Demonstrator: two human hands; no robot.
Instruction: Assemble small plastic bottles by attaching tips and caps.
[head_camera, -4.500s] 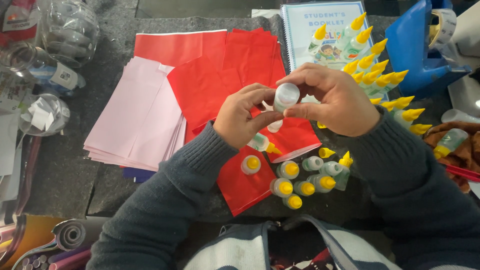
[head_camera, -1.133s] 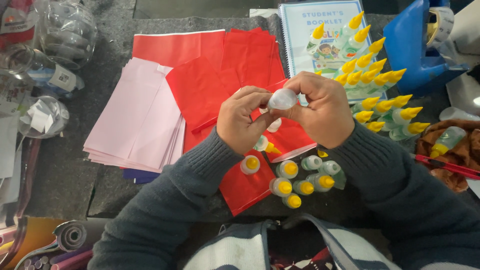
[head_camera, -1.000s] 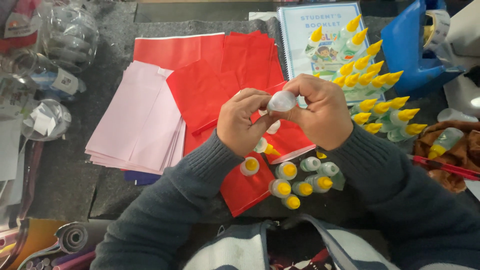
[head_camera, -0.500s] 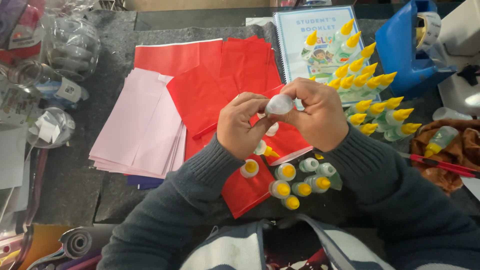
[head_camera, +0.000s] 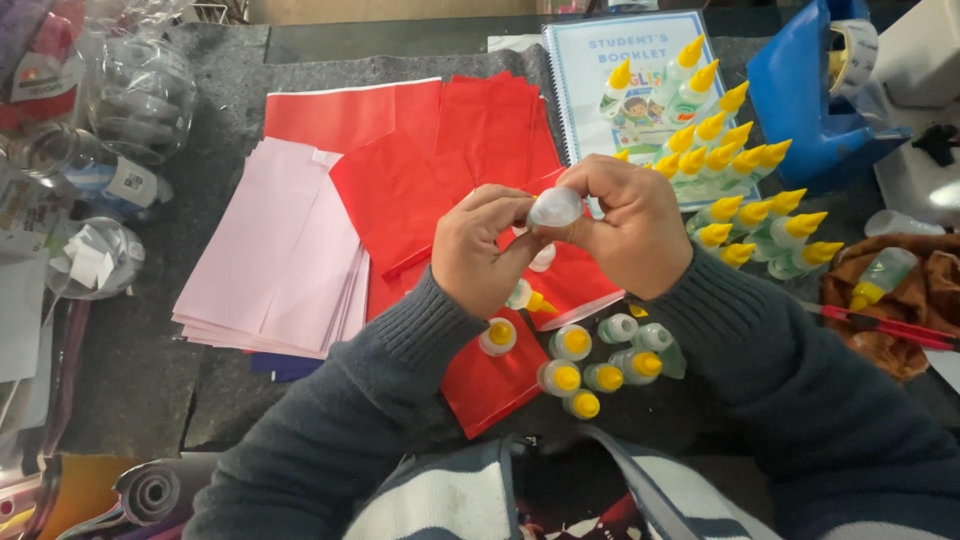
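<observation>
Since the earlier head view, both hands sit slightly lower. Small clear bottle (head_camera: 556, 208) lies roughly crosswise between them: left hand (head_camera: 480, 248) at 9 o'clock, right hand (head_camera: 628, 232) at 3 o'clock, fingers of both pinching it above red paper (head_camera: 420, 170).

left hand (head_camera: 480, 250) and right hand (head_camera: 632, 235) pinch a small clear bottle (head_camera: 555, 208) | red paper (head_camera: 440, 170) under them | yellow-capped bottles (head_camera: 585, 358) near | pink paper (head_camera: 285, 255) left | booklet (head_camera: 625, 70) far
</observation>
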